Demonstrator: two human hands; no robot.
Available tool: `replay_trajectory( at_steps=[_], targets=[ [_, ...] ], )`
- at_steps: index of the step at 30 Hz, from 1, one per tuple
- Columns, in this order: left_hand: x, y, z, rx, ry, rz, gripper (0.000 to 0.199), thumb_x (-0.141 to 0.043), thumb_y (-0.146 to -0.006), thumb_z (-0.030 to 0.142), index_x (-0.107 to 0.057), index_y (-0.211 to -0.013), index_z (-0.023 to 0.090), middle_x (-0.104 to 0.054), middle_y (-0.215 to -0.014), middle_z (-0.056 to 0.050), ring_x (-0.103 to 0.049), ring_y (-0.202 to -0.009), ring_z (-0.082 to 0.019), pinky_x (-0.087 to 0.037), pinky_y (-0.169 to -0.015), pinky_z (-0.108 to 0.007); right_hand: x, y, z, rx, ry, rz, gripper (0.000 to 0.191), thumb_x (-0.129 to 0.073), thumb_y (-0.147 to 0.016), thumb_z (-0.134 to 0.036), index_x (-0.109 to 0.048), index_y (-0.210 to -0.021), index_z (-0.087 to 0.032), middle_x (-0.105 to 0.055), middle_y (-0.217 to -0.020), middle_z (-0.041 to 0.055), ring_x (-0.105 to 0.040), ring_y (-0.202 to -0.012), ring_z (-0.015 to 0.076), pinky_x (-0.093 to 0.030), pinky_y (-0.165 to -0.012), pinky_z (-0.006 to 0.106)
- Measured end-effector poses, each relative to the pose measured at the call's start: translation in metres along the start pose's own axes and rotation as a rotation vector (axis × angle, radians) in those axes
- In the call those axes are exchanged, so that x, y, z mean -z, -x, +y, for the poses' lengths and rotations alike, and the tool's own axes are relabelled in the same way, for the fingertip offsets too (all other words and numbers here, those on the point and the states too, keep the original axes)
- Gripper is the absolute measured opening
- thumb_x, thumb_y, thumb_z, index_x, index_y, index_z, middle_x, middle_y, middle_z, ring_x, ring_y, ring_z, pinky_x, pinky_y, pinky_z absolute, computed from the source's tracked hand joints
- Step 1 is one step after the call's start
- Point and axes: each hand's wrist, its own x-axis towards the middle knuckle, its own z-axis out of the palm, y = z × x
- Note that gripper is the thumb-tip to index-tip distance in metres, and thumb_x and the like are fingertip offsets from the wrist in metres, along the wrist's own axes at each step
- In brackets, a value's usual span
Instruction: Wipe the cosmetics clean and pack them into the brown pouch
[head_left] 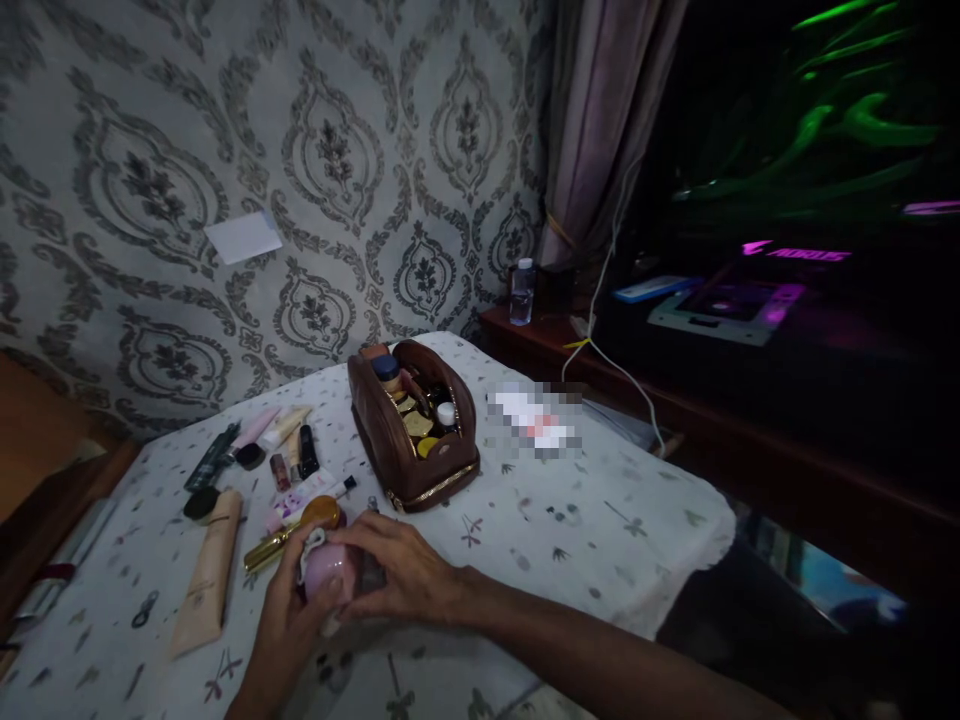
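A small rounded pink container (330,572) is held between my two hands, low over the near part of the table. My left hand (279,630) wraps its left side, with something white and cord-like at the fingers. On the other side, my right hand (397,570) closes its fingers and thumb round it. A gold tube (264,551) and a round amber-lidded jar (322,512) lie just beyond my left fingers. Farther back stands a brown cosmetic bag (369,425), unzipped and filled with bottles and compacts.
Left of the bag lie a beige squeeze tube (210,575), a dark green tube (213,457) and several other cosmetics on the patterned tablecloth (600,530). A water bottle (522,292) stands at the back right, near a white cable (626,370). A blurred-out item (534,415) lies right of the bag.
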Motion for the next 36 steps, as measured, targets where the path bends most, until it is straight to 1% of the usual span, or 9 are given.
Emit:
replay_trajectory(
  at_steps=[6, 11, 13, 17, 19, 22, 25, 31, 36],
  targets=[
    [-0.002, 0.000, 0.004, 0.133, 0.116, -0.062, 0.068, -0.079, -0.065, 0.053, -0.061, -0.122, 0.020, -0.067, -0.126, -0.010, -0.054, -0.129, -0.033, -0.045, -0.109, -0.041, 0.005, 0.000, -0.002, 0.112, -0.031, 0.040, 0.061, -0.073, -0.082, -0.045, -0.053, -0.135, -0.024, -0.058, -0.121, 0.0093, -0.056, -0.114, 0.0212, -0.048, -0.097, 0.035],
    [-0.006, 0.003, 0.009, 0.235, 0.237, -0.094, 0.073, -0.079, -0.067, 0.050, -0.055, -0.130, 0.022, -0.064, -0.131, -0.010, -0.054, -0.129, -0.031, -0.046, -0.107, -0.038, 0.005, -0.001, -0.001, 0.156, -0.012, 0.064, 0.049, -0.067, -0.088, -0.039, -0.055, -0.133, -0.023, -0.055, -0.128, 0.0112, -0.052, -0.121, 0.0214, -0.045, -0.102, 0.038],
    [-0.006, 0.004, 0.013, 0.234, 0.254, -0.101, 0.071, -0.078, -0.068, 0.049, -0.055, -0.131, 0.023, -0.063, -0.132, -0.010, -0.054, -0.129, -0.031, -0.045, -0.108, -0.038, 0.006, -0.001, -0.003, 0.123, -0.043, 0.038, 0.054, -0.069, -0.087, -0.039, -0.052, -0.136, -0.024, -0.052, -0.130, 0.0113, -0.052, -0.122, 0.0216, -0.045, -0.102, 0.038],
    [-0.002, 0.001, 0.020, 0.209, 0.206, -0.113, 0.074, -0.081, -0.066, 0.044, -0.053, -0.131, 0.021, -0.064, -0.128, -0.011, -0.057, -0.124, -0.032, -0.046, -0.106, -0.041, 0.010, -0.002, -0.011, -0.047, -0.100, -0.013, 0.079, -0.080, -0.074, -0.042, -0.045, -0.142, -0.026, -0.054, -0.126, 0.0099, -0.056, -0.115, 0.0237, -0.048, -0.098, 0.039],
    [0.000, -0.001, 0.021, 0.206, 0.168, -0.091, 0.076, -0.082, -0.064, 0.043, -0.053, -0.130, 0.020, -0.064, -0.125, -0.012, -0.058, -0.122, -0.034, -0.047, -0.105, -0.043, 0.011, -0.003, -0.013, -0.093, -0.113, -0.013, 0.079, -0.081, -0.073, -0.042, -0.045, -0.142, -0.026, -0.057, -0.124, 0.0090, -0.058, -0.111, 0.0237, -0.048, -0.097, 0.039],
    [0.001, -0.002, 0.022, 0.203, 0.134, -0.079, 0.078, -0.082, -0.062, 0.044, -0.052, -0.130, 0.020, -0.062, -0.126, -0.012, -0.056, -0.123, -0.034, -0.046, -0.105, -0.044, 0.009, -0.004, -0.012, -0.084, -0.138, 0.005, 0.071, -0.079, -0.076, -0.039, -0.049, -0.139, -0.025, -0.060, -0.123, 0.0084, -0.060, -0.108, 0.0224, -0.048, -0.095, 0.037],
    [0.000, -0.001, 0.024, 0.205, 0.136, -0.100, 0.080, -0.081, -0.063, 0.046, -0.049, -0.132, 0.020, -0.061, -0.127, -0.013, -0.058, -0.122, -0.033, -0.046, -0.105, -0.043, 0.006, -0.003, -0.007, -0.063, -0.134, 0.025, 0.070, -0.080, -0.075, -0.037, -0.051, -0.137, -0.024, -0.061, -0.120, 0.0080, -0.061, -0.106, 0.0215, -0.049, -0.092, 0.034],
    [-0.002, -0.001, 0.027, 0.238, 0.130, -0.069, 0.084, -0.081, -0.060, 0.047, -0.050, -0.133, 0.019, -0.060, -0.133, -0.015, -0.058, -0.122, -0.034, -0.046, -0.105, -0.043, 0.006, -0.001, -0.005, 0.029, -0.080, 0.083, 0.064, -0.076, -0.080, -0.038, -0.051, -0.136, -0.021, -0.061, -0.117, 0.0099, -0.059, -0.106, 0.0218, -0.049, -0.092, 0.035],
    [-0.004, 0.001, 0.022, 0.236, 0.115, -0.040, 0.085, -0.080, -0.060, 0.049, -0.053, -0.134, 0.019, -0.058, -0.137, -0.015, -0.058, -0.123, -0.036, -0.047, -0.105, -0.045, 0.003, -0.002, -0.003, 0.020, -0.073, 0.152, 0.073, -0.079, -0.075, -0.039, -0.045, -0.136, -0.019, -0.059, -0.120, 0.0113, -0.059, -0.105, 0.0225, -0.050, -0.091, 0.037]
  ],
)
